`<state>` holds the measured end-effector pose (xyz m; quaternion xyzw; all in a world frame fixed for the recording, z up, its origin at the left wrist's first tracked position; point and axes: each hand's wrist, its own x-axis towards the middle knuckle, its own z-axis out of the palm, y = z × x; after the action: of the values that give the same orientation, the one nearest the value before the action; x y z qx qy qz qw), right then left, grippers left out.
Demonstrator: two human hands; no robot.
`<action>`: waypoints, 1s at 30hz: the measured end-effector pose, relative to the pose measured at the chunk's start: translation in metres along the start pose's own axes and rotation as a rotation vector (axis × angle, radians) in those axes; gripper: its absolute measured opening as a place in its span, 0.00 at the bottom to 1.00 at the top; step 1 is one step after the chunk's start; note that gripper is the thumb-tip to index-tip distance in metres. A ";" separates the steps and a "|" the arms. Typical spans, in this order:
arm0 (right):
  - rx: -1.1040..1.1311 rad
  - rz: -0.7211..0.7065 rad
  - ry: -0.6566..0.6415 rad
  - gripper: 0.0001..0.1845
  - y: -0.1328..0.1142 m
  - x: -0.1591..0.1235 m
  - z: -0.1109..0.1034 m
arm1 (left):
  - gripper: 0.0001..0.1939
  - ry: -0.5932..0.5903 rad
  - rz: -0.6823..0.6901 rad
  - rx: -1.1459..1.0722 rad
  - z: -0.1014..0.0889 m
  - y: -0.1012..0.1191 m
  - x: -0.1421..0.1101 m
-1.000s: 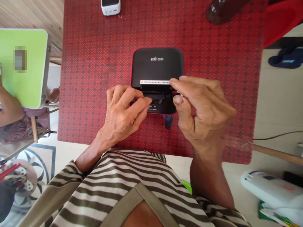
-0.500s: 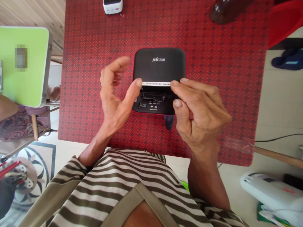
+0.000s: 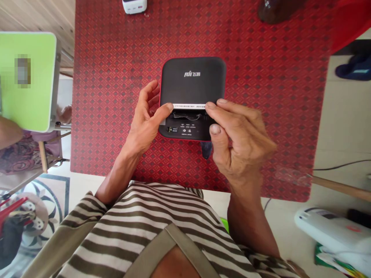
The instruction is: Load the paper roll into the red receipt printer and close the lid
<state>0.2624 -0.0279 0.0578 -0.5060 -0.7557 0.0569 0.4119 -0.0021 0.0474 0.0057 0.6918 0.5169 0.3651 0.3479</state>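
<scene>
A black receipt printer (image 3: 192,87) with red edges and a white FEIE logo lies on the red patterned table. A white printed strip (image 3: 188,106) runs along the front edge of its lid, with a dark slot and a small button panel (image 3: 186,130) below. The thumb of my left hand (image 3: 146,116) presses the strip's left end, and its curled fingers rest along the printer's left side. My right hand (image 3: 239,131) has its fingertips on the strip's right end, with the thumb lower down by the printer's right side. The printer's right front corner is partly hidden.
The red table (image 3: 116,50) carries a white device (image 3: 135,7) at the back and a dark brown object (image 3: 274,11) at back right. To the left stands a green table (image 3: 34,104) with another person's arm (image 3: 10,129) beside it. A white appliance (image 3: 333,227) sits low at right.
My left hand has moved in: its fingers have come down to the printer's left side. The lid's front edge sits slightly lower, and the dark gap under it looks narrower. My right hand has barely shifted.
</scene>
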 end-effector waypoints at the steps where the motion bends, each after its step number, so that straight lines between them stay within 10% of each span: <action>1: 0.002 -0.002 0.007 0.28 0.000 -0.001 0.001 | 0.32 0.000 -0.002 -0.013 0.001 -0.001 0.000; 12: 0.046 0.021 0.082 0.34 -0.008 -0.006 0.003 | 0.30 0.058 0.011 -0.121 0.006 -0.010 -0.008; 21: -0.024 0.136 0.360 0.21 -0.013 -0.034 0.017 | 0.35 -0.011 0.015 -0.367 -0.010 -0.002 -0.036; 30: 0.064 0.264 0.225 0.25 -0.023 -0.045 0.019 | 0.35 0.004 -0.039 -0.551 -0.007 0.003 -0.032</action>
<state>0.2395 -0.0685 0.0313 -0.5904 -0.6297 0.0775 0.4989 -0.0136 0.0164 0.0073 0.5603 0.4122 0.4862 0.5289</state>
